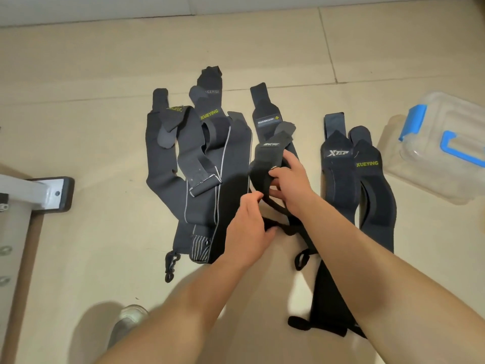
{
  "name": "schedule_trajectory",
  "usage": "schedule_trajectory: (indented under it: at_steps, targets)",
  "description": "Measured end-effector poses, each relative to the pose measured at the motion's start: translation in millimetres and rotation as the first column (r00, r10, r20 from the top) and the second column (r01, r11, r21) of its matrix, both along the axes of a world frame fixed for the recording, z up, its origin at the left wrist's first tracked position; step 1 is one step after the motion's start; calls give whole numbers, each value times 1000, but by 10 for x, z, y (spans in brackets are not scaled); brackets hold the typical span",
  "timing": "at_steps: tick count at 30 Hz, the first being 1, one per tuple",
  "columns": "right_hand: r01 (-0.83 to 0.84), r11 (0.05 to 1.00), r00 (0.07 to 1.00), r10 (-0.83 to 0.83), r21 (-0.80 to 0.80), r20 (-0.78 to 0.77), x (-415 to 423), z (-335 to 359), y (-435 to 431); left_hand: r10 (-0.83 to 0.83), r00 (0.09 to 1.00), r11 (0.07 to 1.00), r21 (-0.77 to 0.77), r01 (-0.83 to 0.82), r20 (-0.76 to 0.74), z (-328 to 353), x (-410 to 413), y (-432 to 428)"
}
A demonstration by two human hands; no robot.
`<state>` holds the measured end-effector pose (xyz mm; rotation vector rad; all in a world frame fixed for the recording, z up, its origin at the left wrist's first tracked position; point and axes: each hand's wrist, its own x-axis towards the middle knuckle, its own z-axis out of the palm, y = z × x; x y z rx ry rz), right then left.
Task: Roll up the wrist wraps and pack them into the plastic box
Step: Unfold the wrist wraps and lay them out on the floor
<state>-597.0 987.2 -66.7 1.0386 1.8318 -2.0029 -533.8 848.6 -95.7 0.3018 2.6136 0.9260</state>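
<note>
Several black wrist wraps lie spread on the beige tiled floor. A pile of wraps (199,164) sits at centre left, and two more wraps (351,177) lie side by side at the right. Between them, my right hand (291,179) grips a partly bent black wrap (265,158) near its labelled end. My left hand (249,227) pinches the lower part of the same wrap, just below and left of my right hand. The clear plastic box (430,166) with a blue-latched lid stands at the far right edge.
A grey metal furniture foot (44,193) and a brown panel stand at the left edge. A shoe (128,321) shows at the bottom left. Another long black wrap (328,306) runs under my right forearm. A wall base runs along the top.
</note>
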Motion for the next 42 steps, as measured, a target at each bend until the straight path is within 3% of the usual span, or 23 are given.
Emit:
schedule_trajectory:
  at_steps: [2, 5, 9, 13, 16, 17, 20, 21, 23, 26, 28, 31, 34, 37, 39, 42]
  targets:
    - [14, 1000, 1000, -14, -4, -24, 6, 48, 49, -76, 985, 995, -46, 84, 154, 33, -34, 21]
    - [114, 993, 993, -116, -30, -40, -45, 175, 175, -224, 945, 954, -143, 262, 238, 67, -39, 0]
    - [249, 967, 967, -246, 52, -62, -182, 248, 442, -489, 741, 788, -132, 602, 461, 46, 113, -118]
    - [354, 932, 934, -347, 83, -84, -206, 354, 573, -450, 675, 826, -14, 563, 585, 50, 90, -108]
    - [356, 934, 930, -354, 3, -95, -186, 399, 618, -442, 548, 838, 111, 534, 710, 137, -65, -48]
    - [322, 946, 942, -323, -30, -91, -162, 409, 615, -401, 580, 881, 125, 456, 710, 156, -102, -31]
    - [193, 977, 976, -200, -86, -84, -82, 395, 597, -45, 901, 997, 78, 12, 431, 176, -278, 41]
    - [172, 980, 980, -181, -102, -85, -49, 371, 590, 114, 932, 982, 101, -158, 344, 191, -378, 94]
    - [183, 977, 981, -190, -108, -51, 25, 304, 587, 313, 907, 912, 176, -369, 283, 190, -668, 247]
    - [219, 973, 974, -214, -67, 73, 141, 194, 573, 388, 826, 789, 316, -527, 409, 125, -1135, 519]
    - [226, 974, 958, -220, -11, 184, 140, 102, 613, 285, 873, 845, 326, -424, 396, 7, -1306, 659]
    - [227, 974, 943, -220, 2, 250, 58, -60, 742, 24, 990, 998, 60, -32, 138, -221, -1458, 776]
    - [285, 958, 945, -276, -28, 175, 3, -32, 726, -170, 985, 980, -104, 167, -16, -398, -1543, 818]
    - [179, 984, 984, -179, 17, 8, -57, 4, 716, -331, 932, 894, -366, 259, -149, -505, -1565, 829]
    - [187, 982, 981, -187, -6, -53, -87, 61, 749, -383, 911, 837, -474, 273, -151, -506, -1555, 849]
    - [182, 979, 972, -193, -91, -131, -44, 201, 802, -375, 921, 818, -505, 275, -106, -475, -1530, 899]
